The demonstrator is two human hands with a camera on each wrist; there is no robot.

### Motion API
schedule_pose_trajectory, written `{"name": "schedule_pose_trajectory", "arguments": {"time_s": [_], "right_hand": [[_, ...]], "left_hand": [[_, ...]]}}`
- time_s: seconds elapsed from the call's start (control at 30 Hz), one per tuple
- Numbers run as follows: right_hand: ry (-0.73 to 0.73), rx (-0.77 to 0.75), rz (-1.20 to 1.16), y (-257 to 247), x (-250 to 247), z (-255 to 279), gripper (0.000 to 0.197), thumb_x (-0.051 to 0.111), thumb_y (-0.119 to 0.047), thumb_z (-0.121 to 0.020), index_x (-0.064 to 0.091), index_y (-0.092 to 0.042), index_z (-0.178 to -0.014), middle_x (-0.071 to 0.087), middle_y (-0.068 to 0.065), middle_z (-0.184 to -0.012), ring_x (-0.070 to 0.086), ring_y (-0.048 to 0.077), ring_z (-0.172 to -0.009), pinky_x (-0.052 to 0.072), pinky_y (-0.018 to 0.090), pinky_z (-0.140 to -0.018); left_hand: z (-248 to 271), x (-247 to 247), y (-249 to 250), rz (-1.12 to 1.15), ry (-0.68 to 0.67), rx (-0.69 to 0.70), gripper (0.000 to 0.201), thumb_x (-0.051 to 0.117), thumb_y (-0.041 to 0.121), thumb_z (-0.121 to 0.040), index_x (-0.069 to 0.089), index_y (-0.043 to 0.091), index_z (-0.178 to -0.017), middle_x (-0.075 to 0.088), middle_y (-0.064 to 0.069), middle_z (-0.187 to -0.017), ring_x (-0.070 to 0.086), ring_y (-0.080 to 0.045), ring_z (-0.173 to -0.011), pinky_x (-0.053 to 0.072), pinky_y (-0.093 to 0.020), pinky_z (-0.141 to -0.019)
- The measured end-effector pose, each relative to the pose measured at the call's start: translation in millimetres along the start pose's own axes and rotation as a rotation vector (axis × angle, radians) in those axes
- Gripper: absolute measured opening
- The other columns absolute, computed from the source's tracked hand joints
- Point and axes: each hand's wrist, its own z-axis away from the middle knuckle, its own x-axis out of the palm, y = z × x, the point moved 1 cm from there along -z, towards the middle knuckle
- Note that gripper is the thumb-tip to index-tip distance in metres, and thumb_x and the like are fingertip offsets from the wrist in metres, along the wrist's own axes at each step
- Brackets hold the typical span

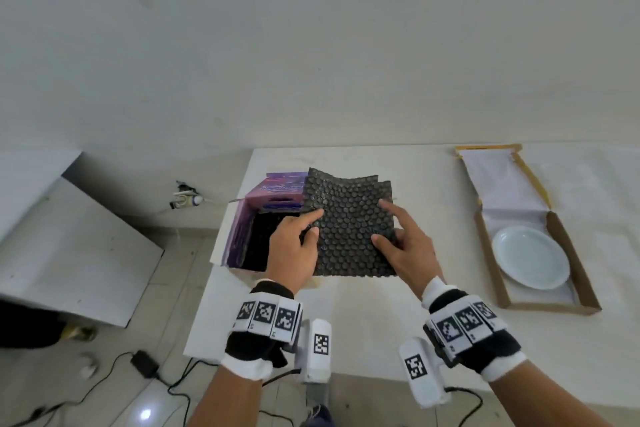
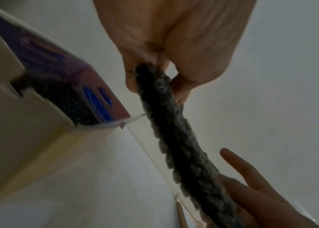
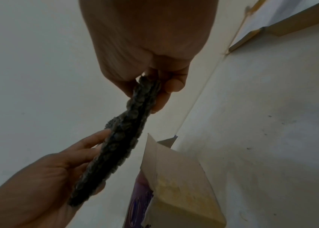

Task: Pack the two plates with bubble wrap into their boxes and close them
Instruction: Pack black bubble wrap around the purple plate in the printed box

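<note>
Left hand (image 1: 293,246) pinches the bubble wrap (image 1: 349,225) at its left edge | right hand (image 1: 408,246) pinches its right edge, forefinger straight | wrap held mid-frame above the purple box (image 1: 242,232) | plate (image 1: 530,257) in the flat box (image 1: 585,291), right of frame

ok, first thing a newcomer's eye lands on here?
The dark bubble wrap, held up centre-frame by both hands: left hand pinching its left edge, right hand its right. Just behind and left of it sits the open purple box, dark wrap already inside. Far right, a white plate lies uncovered in an open flat cardboard box.
</note>
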Motion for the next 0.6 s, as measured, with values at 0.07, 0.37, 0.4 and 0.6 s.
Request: {"name": "schedule_pose_trajectory", "arguments": {"time_s": [0.07, 0.37, 0.4, 0.6], "right_hand": [[-0.008, -0.078, 0.135, -6.2, 22.9, -9.3, 0.039, 0.065, -0.016, -0.086, 0.057, -0.043, -0.112, 0.064, -0.012, -0.084, 0.057, -0.006, -0.071, 0.044, 0.002, -0.067], [-0.068, -0.070, 0.643, -26.3, 127.9, -44.1, 0.030, 0.062, -0.035, -0.086, 0.062, -0.029, -0.116, 0.066, 0.003, -0.098, 0.057, 0.025, -0.095, 0.043, 0.032, -0.092], [-0.080, -0.037, 0.710, -26.1, 135.0, -45.6, 0.032, 0.060, -0.037, -0.087, 0.061, -0.031, -0.118, 0.064, 0.003, -0.102, 0.055, 0.027, -0.099, 0.042, 0.033, -0.092], [-0.085, -0.047, 0.994, -32.0, 158.4, -49.4, 0.026, 0.064, -0.031, -0.083, 0.067, -0.022, -0.107, 0.068, 0.009, -0.091, 0.058, 0.029, -0.091, 0.042, 0.031, -0.083]], "left_hand": [[-8.8, -19.0, -17.9, -0.042, 0.022, 0.011, 0.033, 0.056, 0.012, -0.091, 0.061, 0.020, -0.123, 0.057, -0.006, -0.111, 0.052, -0.013, -0.101, 0.033, -0.011, -0.088], [-53.0, -85.5, -104.7, -0.279, -0.125, 0.041, 0.052, 0.064, 0.033, -0.085, 0.049, 0.020, -0.133, 0.056, -0.007, -0.119, 0.053, -0.024, -0.112, 0.042, -0.038, -0.097], [-57.3, -86.1, -112.5, -0.339, -0.174, 0.051, 0.054, 0.063, 0.036, -0.085, 0.047, 0.020, -0.135, 0.056, -0.007, -0.121, 0.052, -0.024, -0.114, 0.041, -0.039, -0.097], [-76.3, -76.1, -137.5, -0.718, -0.391, 0.157, 0.064, 0.049, 0.051, -0.088, 0.032, 0.023, -0.143, 0.049, -0.002, -0.130, 0.042, -0.023, -0.123, 0.030, -0.037, -0.102]]}}
